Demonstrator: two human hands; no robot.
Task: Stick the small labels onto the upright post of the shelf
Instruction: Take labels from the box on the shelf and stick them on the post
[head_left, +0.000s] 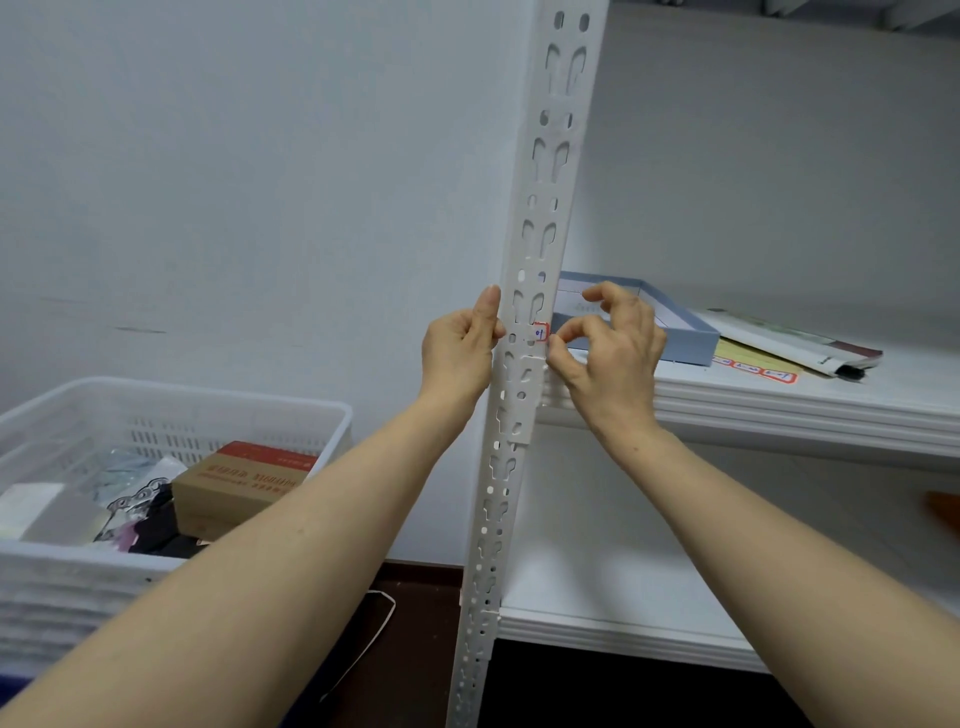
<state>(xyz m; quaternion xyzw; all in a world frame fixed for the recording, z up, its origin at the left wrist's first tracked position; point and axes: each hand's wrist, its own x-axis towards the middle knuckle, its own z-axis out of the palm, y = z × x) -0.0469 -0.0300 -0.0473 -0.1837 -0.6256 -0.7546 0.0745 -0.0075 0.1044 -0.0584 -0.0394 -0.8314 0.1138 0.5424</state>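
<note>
Pressing the label (541, 331) onto the post (545, 171) looks to be the step in hand. The label, small and white w/ a red border and blue handwriting, sits at the post's right edge, just above the front-left corner of the shelf (779, 410). It is pinched at its lower right corner betw. thumb and curled forefinger of the right hand (613, 358), the other fingers lifted clear. The post's left edge is gripped by the left hand (457, 358), thumb laid upward along it, at approx. the same height. The label lies just left of the right fingertips, the nearer hand; the post's long axis runs vertical. Whether the label is fully stuck down cannot be told. The post is a pale, matt metal strip punched w/ keyhole slots and round holes, so a smooth patch betw. holes is probably needed. More labels, on a yellow sheet (753, 368), lie near the shelf's front edge, beside a blue-grey box (691, 343).
</note>
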